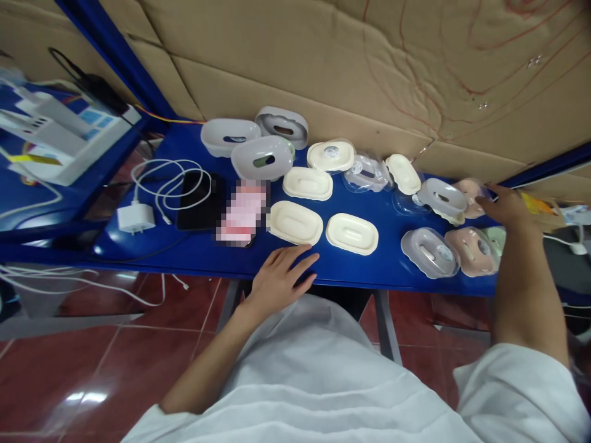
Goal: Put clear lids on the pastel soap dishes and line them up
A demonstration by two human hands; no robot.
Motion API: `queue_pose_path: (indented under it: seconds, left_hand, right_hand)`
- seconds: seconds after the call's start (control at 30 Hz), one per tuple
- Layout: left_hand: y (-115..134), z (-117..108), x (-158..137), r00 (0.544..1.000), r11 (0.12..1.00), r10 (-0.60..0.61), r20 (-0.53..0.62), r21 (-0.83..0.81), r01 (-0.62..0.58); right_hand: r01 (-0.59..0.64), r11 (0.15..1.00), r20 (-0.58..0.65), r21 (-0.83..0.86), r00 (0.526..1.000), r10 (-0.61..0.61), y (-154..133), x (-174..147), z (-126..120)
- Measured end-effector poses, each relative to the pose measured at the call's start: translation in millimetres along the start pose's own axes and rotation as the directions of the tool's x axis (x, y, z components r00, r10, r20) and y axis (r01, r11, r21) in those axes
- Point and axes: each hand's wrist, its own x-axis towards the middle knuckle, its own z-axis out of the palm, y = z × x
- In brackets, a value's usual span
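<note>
My left hand (284, 280) rests at the front edge of the blue table (369, 274), fingers spread, its fingertips just below a cream oval lid-like piece (295, 223). A second cream piece (351, 234) lies to its right. My right hand (505, 206) reaches to the far right, beside a pinkish oval container (471, 195); its fingers are partly hidden, so I cannot tell whether it grips it. Nearby sit a grey container (443, 198), a grey one with a clear cover (430, 252), and a pink one with a clear cover (473, 251).
Grey oval shells (262, 159) stand at the back left. A black device (198, 206), a blurred-out pink phone-like thing (242, 212) and a white charger (135, 217) with coiled cable lie to the left. Cardboard (300, 74) walls the back. A power strip (87, 144) sits far left.
</note>
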Motion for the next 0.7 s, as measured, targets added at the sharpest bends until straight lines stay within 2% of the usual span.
queue_pose_path:
  seconds: [0.1, 0.17, 0.23, 0.27, 0.3, 0.4, 0.5, 0.6, 0.7]
  left_hand:
    - [0.3, -3.7, 4.7, 1.0, 1.0, 0.012, -0.026, -0.003, -0.012]
    - [0.4, -5.3, 15.4, 0.999, 0.999, 0.031, -0.042, 0.015, -0.031]
    - [0.0, -4.1, 33.6, 0.995, 0.993, 0.101, 0.011, 0.058, -0.102]
    - [-0.6, -1.9, 44.8, 0.985, 0.983, 0.16, 0.071, 0.077, -0.165]
    - [-1.4, 1.2, 56.8, 0.965, 0.967, 0.223, 0.14, 0.089, -0.237]
    - [-5.2, 13.2, 89.2, 0.886, 0.902, 0.38, 0.265, 0.107, -0.419]
    - [-9.9, 21.5, 105.9, 0.822, 0.847, 0.451, 0.349, 0.123, -0.517]
    - [-13.6, 24.1, 105.9, 0.816, 0.838, 0.46, 0.35, 0.133, -0.529]
    - [-16.5, 25.5, 100.0, 0.842, 0.853, 0.447, 0.303, 0.139, -0.503]
  right_hand:
    - [0.073, 0.995, 0.009, 0.075, 0.997, -0.074, -29.3, -15.9, -17.3]
    - [0.228, 0.957, 0.033, 0.181, 0.971, -0.238, -64.1, -35.4, -28.6]
    - [0.444, 0.83, 0.027, 0.338, 0.877, -0.479, -108.5, -54.2, -37.9]
    - [0.519, 0.772, 0.016, 0.367, 0.826, -0.563, -132.1, -60.7, -40.9]
    - [0.555, 0.755, 0.014, 0.35, 0.802, -0.597, -155.1, -64.3, -42.6]
    - [0.511, 0.831, -0.039, 0.219, 0.855, -0.516, -210.7, -57.6, -38.9]
    - [0.404, 0.901, -0.048, 0.158, 0.914, -0.402, -238.2, -34.7, -27.5]
    - [0.346, 0.923, 0.032, 0.168, 0.934, -0.356, -243.7, -14.4, -19.5]
    - [0.304, 0.923, 0.011, 0.236, 0.949, -0.315, -240.2, -11.2, -21.9]
